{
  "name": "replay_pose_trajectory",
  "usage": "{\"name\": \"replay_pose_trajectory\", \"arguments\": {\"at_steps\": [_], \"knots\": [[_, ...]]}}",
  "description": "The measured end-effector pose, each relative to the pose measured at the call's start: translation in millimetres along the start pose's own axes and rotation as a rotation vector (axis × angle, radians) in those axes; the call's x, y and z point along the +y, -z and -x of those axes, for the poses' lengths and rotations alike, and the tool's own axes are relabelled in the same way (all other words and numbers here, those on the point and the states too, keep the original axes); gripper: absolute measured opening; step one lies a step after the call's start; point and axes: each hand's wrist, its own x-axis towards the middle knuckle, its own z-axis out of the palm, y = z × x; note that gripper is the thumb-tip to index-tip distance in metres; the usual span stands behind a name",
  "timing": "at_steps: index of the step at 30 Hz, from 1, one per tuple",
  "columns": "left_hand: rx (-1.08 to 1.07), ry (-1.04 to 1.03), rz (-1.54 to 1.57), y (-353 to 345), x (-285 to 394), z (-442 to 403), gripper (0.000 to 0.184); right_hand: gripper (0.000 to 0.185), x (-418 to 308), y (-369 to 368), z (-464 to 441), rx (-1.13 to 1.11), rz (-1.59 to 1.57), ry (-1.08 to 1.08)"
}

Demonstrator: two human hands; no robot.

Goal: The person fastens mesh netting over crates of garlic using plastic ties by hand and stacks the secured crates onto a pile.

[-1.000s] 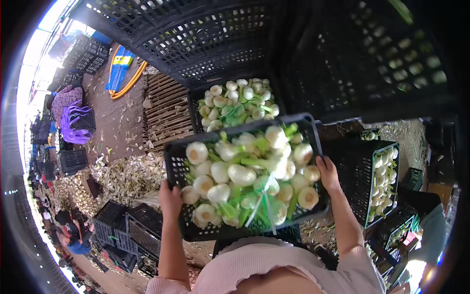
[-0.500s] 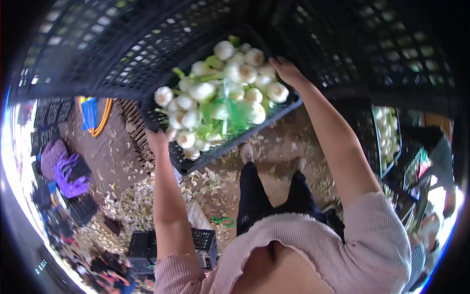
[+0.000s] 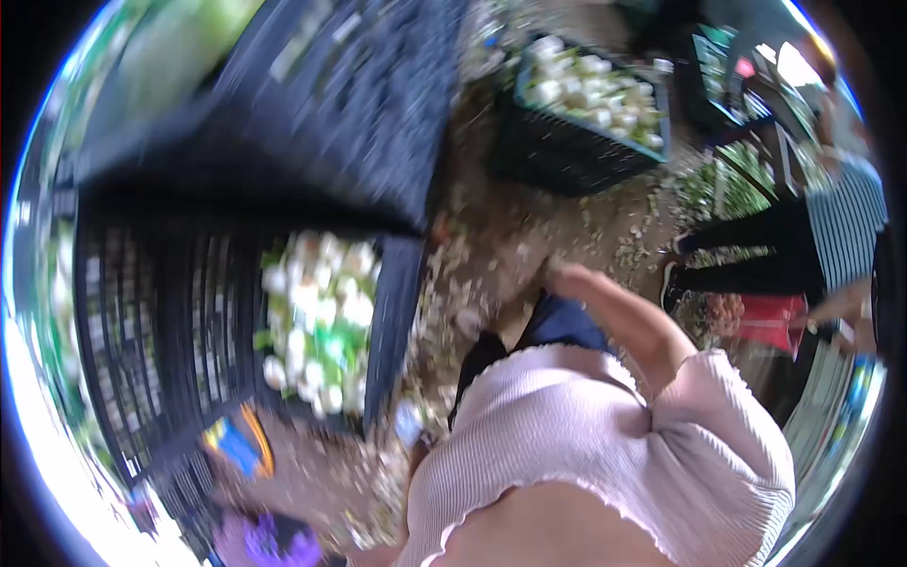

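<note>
My right hand [image 3: 564,276] is out in front of my body over the littered floor, smeared by motion. No crate touches it, and its finger pose is unclear. A blurred patch of skin beside my shirt's left edge may be part of my left hand or arm; its fingers cannot be made out. White bulbs with green stalks [image 3: 321,317] and some green material fill a black crate [image 3: 395,312] at the left, away from my right hand. Tall dark crate walls [image 3: 331,123] stand beside and above it.
Another dark crate [image 3: 567,142] of white bulbs stands at the upper right. A person in a striped top [image 3: 846,222] is at the right, near a red bag [image 3: 770,321]. Bulb scraps litter the floor [image 3: 482,227]. A blue and orange object [image 3: 236,446] lies lower left.
The bulb-filled crate that both hands held now stands at the left, out of my right hand. The view has swung right, and my right hand has drawn nearer my body.
</note>
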Motion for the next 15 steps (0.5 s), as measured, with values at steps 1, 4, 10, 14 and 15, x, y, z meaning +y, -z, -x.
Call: {"name": "replay_pose_trajectory", "arguments": {"at_steps": [1, 4, 10, 14, 15], "knots": [[-0.081, -0.032, -0.255, -21.7, 1.4, 0.8, 0.045, 0.027, 39.1, -8.4, 19.4, -0.103, 0.064, -0.221], [-0.359, -0.42, -1.098, -91.4, 40.2, 10.9, 0.034, 0.03, 150.3, -42.4, 70.8, -0.438, 0.069, -0.313], [-0.386, -0.578, -0.96, -318.7, 175.7, 95.8, 0.014, 0.036, 259.2, -42.8, 120.5, 0.034, -0.591, -0.477], [-0.428, -0.647, -0.897, -488.0, 241.0, 114.1, 0.021, 0.042, 329.9, 49.8, 32.8, 0.299, -0.898, -0.574], [-0.404, -0.672, -0.896, -535.0, 251.7, 119.1, 0.023, 0.043, 359.7, 75.3, -1.8, 0.459, -0.896, -0.534]]}}
